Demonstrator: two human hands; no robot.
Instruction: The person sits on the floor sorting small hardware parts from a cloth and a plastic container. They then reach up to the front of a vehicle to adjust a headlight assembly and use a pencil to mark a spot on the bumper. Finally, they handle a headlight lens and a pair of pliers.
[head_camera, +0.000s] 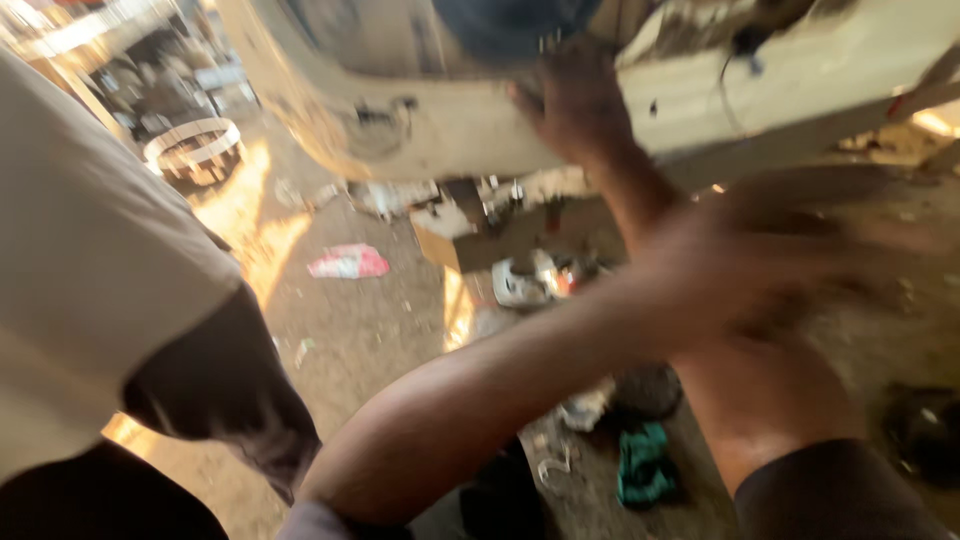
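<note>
A co-worker's sleeve (90, 260) is filling the left edge. The right hand (575, 100) is pressing flat, fingers spread, against the cream panel (420, 130) overhead at centre. The left hand (770, 250) is crossing right, blurred; its grip cannot be determined. A green rag (643, 465) is lying below.

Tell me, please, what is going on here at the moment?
A person is working under a large, dirty white panel, apparently part of a vehicle. The right hand is pressed up against its lower edge. The left hand crosses in front, too blurred to tell what it holds, if anything. Another person in a pale shirt stands close on the left. On the dirt floor lie a pink wrapper, a green cloth and small metal parts.
</note>
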